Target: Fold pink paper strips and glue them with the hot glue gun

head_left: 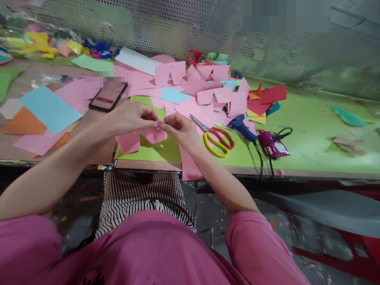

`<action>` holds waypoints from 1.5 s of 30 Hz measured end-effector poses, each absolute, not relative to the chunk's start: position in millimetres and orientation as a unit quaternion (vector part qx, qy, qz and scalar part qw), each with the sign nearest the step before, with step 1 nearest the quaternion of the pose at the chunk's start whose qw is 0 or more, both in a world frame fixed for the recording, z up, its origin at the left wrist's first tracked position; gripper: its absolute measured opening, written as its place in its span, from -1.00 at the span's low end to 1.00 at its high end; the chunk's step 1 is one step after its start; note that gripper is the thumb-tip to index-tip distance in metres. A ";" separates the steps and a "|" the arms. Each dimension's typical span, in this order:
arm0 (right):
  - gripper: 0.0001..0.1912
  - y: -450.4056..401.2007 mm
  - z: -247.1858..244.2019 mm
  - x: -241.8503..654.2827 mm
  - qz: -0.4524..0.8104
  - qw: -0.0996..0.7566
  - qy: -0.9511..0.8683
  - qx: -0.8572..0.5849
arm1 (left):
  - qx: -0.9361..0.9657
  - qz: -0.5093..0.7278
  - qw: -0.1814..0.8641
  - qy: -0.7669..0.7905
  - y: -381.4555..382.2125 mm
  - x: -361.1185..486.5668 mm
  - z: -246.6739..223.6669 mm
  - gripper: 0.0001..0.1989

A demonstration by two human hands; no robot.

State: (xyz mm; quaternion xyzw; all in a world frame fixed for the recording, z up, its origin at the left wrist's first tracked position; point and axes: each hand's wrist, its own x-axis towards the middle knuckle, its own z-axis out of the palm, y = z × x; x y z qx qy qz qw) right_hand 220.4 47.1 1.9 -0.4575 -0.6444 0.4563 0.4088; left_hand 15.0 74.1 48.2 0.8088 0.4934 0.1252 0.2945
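A: What does the head view show?
B: The left hand (130,116) and right hand (179,127) meet fingertip to fingertip, both pinched on a folded pink paper piece (153,134) over the green mat (303,130).
A: Around them?
B: Scissors (216,139) lie at three o'clock, just beside the right hand; a glue gun (255,136) lies beyond. A phone (108,97) lies at eleven o'clock.

Pink paper (153,135), red-and-yellow scissors (216,139), seemingly blue-dotted pink folds (170,73).
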 end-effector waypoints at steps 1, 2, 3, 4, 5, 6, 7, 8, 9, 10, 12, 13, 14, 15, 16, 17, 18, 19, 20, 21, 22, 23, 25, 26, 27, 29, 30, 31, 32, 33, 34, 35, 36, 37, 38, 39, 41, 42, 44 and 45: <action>-0.64 47.2 1.9 220.3 0.460 0.411 -0.642 -0.455 | 0.818 0.121 0.277 0.489 72.2 16.6 49.3 -0.58; -0.60 47.4 1.7 220.4 0.463 0.411 -0.642 -0.453 | 0.826 0.120 0.263 0.484 70.7 17.7 49.7 -0.57; -0.57 47.6 1.5 220.8 0.466 0.409 -0.642 -0.451 | 0.832 0.121 0.252 0.480 69.6 18.2 49.5 -0.57; -0.55 47.9 1.3 221.3 0.470 0.406 -0.644 -0.447 | 0.836 0.122 0.245 0.476 69.0 18.2 48.9 -0.56; -0.53 48.1 1.2 221.8 0.472 0.402 -0.647 -0.444 | 0.839 0.121 0.243 0.471 68.8 17.9 48.0 -0.56; -0.52 48.3 1.2 222.2 0.471 0.399 -0.651 -0.442 | 0.842 0.121 0.242 0.467 68.8 17.3 47.0 -0.56; -0.52 48.4 1.3 222.5 0.468 0.395 -0.656 -0.441 | 0.844 0.120 0.244 0.463 68.9 16.7 46.1 -0.56; -0.52 48.4 1.5 222.7 0.465 0.391 -0.661 -0.441 | 0.844 0.120 0.245 0.461 69.1 16.0 45.4 -0.56; -0.52 48.3 1.8 222.8 0.461 0.387 -0.666 -0.441 | 0.844 0.121 0.248 0.460 69.3 15.5 45.0 -0.57; -0.52 48.2 2.1 222.7 0.457 0.384 -0.671 -0.441 | 0.843 0.123 0.250 0.460 69.4 15.0 44.8 -0.57; -0.53 47.7 2.8 222.4 0.450 0.380 -0.678 -0.440 | 0.841 0.126 0.253 0.461 69.3 14.5 45.1 -0.57; -0.54 47.5 3.1 222.3 0.446 0.378 -0.681 -0.441 | 0.841 0.127 0.253 0.461 69.2 14.5 45.4 -0.57; -0.54 47.2 3.4 222.3 0.442 0.377 -0.684 -0.441 | 0.841 0.128 0.252 0.461 69.0 14.5 45.7 -0.57; -0.55 46.8 3.6 222.4 0.438 0.375 -0.688 -0.441 | 0.842 0.128 0.250 0.460 68.8 14.6 45.9 -0.57; -0.55 46.5 3.8 222.5 0.433 0.374 -0.692 -0.440 | 0.844 0.127 0.246 0.459 68.6 14.8 46.0 -0.57; -0.56 46.2 3.8 222.7 0.428 0.374 -0.696 -0.439 | 0.846 0.124 0.242 0.458 68.5 15.0 46.0 -0.57; -0.56 46.0 3.8 222.8 0.423 0.375 -0.699 -0.438 | 0.849 0.121 0.237 0.457 68.5 15.3 45.9 -0.57; -0.56 45.7 3.7 222.9 0.418 0.376 -0.702 -0.437 | 0.851 0.118 0.231 0.456 68.5 15.5 45.7 -0.57; -0.55 45.5 3.5 223.0 0.413 0.377 -0.704 -0.438 | 0.853 0.116 0.225 0.456 68.5 15.8 45.4 -0.57; -0.54 45.3 3.4 223.0 0.408 0.378 -0.706 -0.439 | 0.854 0.115 0.219 0.457 68.5 16.2 45.1 -0.57; -0.54 45.1 3.3 222.9 0.403 0.378 -0.707 -0.441 | 0.855 0.115 0.215 0.458 68.4 16.5 44.9 -0.57; -0.53 44.9 3.3 222.8 0.399 0.377 -0.709 -0.443 | 0.855 0.115 0.212 0.459 68.3 16.9 44.8 -0.57; -0.54 44.2 3.6 222.7 0.392 0.375 -0.711 -0.447 | 0.855 0.115 0.209 0.461 68.0 17.6 44.8 -0.57; -0.54 43.8 4.0 222.6 0.388 0.375 -0.713 -0.448 | 0.855 0.114 0.209 0.462 67.7 18.0 44.9 -0.57; -0.55 43.4 4.5 222.6 0.385 0.376 -0.714 -0.447 | 0.854 0.112 0.210 0.462 67.3 18.3 45.1 -0.56; -0.56 42.3 5.7 222.7 0.381 0.379 -0.718 -0.443 | 0.852 0.111 0.213 0.465 66.3 18.9 45.5 -0.56; -0.56 41.7 6.3 222.9 0.379 0.379 -0.719 -0.442 | 0.851 0.111 0.215 0.467 65.7 19.0 45.6 -0.55; -0.56 41.2 6.8 223.2 0.379 0.377 -0.720 -0.442 | 0.850 0.112 0.217 0.467 65.3 19.1 45.7 -0.55; -0.57 40.9 7.0 223.5 0.379 0.374 -0.720 -0.444 | 0.849 0.113 0.219 0.467 65.0 19.0 45.7 -0.55; -0.58 40.8 7.0 224.0 0.379 0.372 -0.720 -0.447 | 0.850 0.113 0.221 0.465 65.0 18.8 45.6 -0.55; -0.58 41.0 6.6 224.4 0.382 0.368 -0.719 -0.449 | 0.851 0.113 0.222 0.463 65.3 18.4 45.6 -0.55; -0.59 41.5 5.8 224.9 0.391 0.366 -0.717 -0.447 | 0.851 0.112 0.225 0.461 66.0 17.8 45.5 -0.56; -0.60 42.2 4.8 225.4 0.406 0.364 -0.713 -0.441 | 0.851 0.110 0.231 0.460 67.0 17.1 45.4 -0.57; -0.60 43.2 3.7 225.8 0.425 0.364 -0.706 -0.433 | 0.849 0.108 0.239 0.459 68.4 16.3 45.4 -0.58; -0.59 44.2 2.6 226.2 0.446 0.367 -0.696 -0.426 | 0.846 0.107 0.250 0.459 70.0 15.5 45.4 -0.59; -0.57 45.1 1.7 226.4 0.464 0.374 -0.684 -0.421 | 0.841 0.106 0.262 0.461 71.7 14.8 45.5 -0.60; -0.54 46.2 1.0 226.5 0.480 0.389 -0.666 -0.418 | 0.828 0.106 0.286 0.471 74.8 14.0 45.9 -0.61; -0.56 46.4 1.2 226.4 0.473 0.392 -0.666 -0.424 | 0.820 0.104 0.297 0.478 76.1 13.8 46.1 -0.61; -0.63 46.3 1.9 226.0 0.443 0.386 -0.679 -0.439 | 0.807 0.095 0.317 0.490 77.9 14.1 46.5 -0.61; -0.68 46.2 2.3 225.9 0.427 0.379 -0.690 -0.445 | 0.803 0.087 0.325 0.491 78.5 14.2 46.4 -0.62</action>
